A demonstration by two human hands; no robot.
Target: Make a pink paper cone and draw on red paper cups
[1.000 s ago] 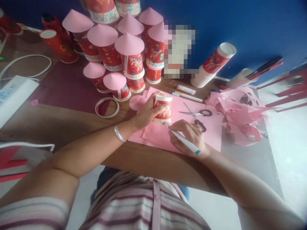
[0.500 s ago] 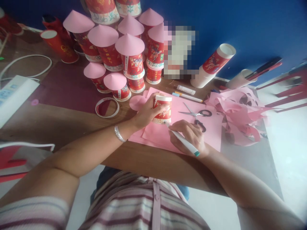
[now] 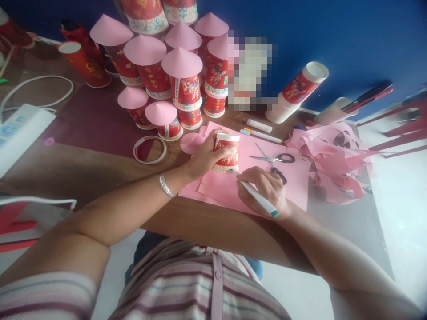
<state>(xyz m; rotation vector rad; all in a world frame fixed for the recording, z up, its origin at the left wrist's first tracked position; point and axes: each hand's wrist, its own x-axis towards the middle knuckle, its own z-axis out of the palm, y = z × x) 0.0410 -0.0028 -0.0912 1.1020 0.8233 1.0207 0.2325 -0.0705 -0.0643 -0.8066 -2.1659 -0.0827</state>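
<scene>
My left hand [image 3: 206, 156] is wrapped round a red paper cup [image 3: 230, 154] with white bands at top and bottom, its thumb across the front. In my right hand [image 3: 262, 189] is a white marker with a green end [image 3: 260, 199], gripped like a pen. The marker's tip is at the cup's lower white band; whether it touches cannot be made out. Under both hands lie sheets of pink paper [image 3: 293, 182]. Open scissors [image 3: 270, 158] with black handles rest on the paper, just beyond my right hand.
Red cups with pink cone tops [image 3: 182, 64] are stacked at the back. A white ring [image 3: 149, 150] lies left of the paper. Pens [image 3: 262, 134], a leaning stack of cups [image 3: 296, 91] and pink paper scraps [image 3: 333, 160] are at the right. A white power strip [image 3: 25, 133] is far left.
The whole view has shifted very slightly. My right hand and the marker have moved a little to the right along the cup's lower edge; my left hand keeps its hold.
</scene>
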